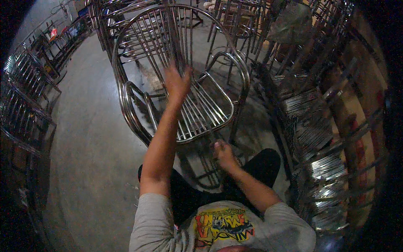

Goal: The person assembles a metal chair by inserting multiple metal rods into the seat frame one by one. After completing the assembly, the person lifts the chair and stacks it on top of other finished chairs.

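Note:
A shiny metal tube chair (pixel 226 113) with a round, slatted back and curved armrests stands in front of me. My left hand (pixel 177 84) reaches over its seat to the lower part of the back slats. Motion smears those fingers, though the thumb shows apart from them. A dark, blurred band (pixel 174 35) runs up the back above this hand; what it is, I cannot make out. Below the seat's front edge, my right hand (pixel 224 155) is closed near my knees. A dark strip seems to lead to it, but what the fingers hold is unclear.
More metal chair frames (pixel 25 96) line the left side. Stacked stools (pixel 239 25) stand behind the chair, with a greyish sack (pixel 291 23) near them. Bundles of metal rods or slats (pixel 327 168) fill the right side. Grey concrete floor (pixel 88 147) lies at left.

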Available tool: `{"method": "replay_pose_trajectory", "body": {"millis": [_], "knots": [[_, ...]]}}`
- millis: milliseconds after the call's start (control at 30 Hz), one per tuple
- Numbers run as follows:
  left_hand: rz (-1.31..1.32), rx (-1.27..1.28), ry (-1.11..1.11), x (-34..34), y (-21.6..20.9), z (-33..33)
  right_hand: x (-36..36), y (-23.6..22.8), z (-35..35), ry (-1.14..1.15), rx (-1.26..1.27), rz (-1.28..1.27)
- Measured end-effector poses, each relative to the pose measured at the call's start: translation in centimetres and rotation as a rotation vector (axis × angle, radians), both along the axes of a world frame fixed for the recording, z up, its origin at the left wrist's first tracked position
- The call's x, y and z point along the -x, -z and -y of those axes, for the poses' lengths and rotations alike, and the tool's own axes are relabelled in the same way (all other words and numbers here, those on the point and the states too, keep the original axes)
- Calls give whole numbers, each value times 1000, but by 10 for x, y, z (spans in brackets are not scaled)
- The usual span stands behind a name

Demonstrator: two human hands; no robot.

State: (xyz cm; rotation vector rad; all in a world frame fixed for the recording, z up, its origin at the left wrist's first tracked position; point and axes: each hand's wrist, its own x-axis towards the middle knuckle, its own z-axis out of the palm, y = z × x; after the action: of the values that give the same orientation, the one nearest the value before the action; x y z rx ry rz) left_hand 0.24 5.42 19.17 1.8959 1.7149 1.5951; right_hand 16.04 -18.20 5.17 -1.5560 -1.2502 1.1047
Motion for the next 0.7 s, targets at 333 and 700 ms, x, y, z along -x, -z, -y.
{"method": "replay_pose_trajectory", "body": {"millis": [333,700], "knots": [[-592,573,308,-16,152,58,-113,9,-84,23,318,-43],[-569,495,281,-15,155,56,-110,-7,-150,4,445,-193]]}}
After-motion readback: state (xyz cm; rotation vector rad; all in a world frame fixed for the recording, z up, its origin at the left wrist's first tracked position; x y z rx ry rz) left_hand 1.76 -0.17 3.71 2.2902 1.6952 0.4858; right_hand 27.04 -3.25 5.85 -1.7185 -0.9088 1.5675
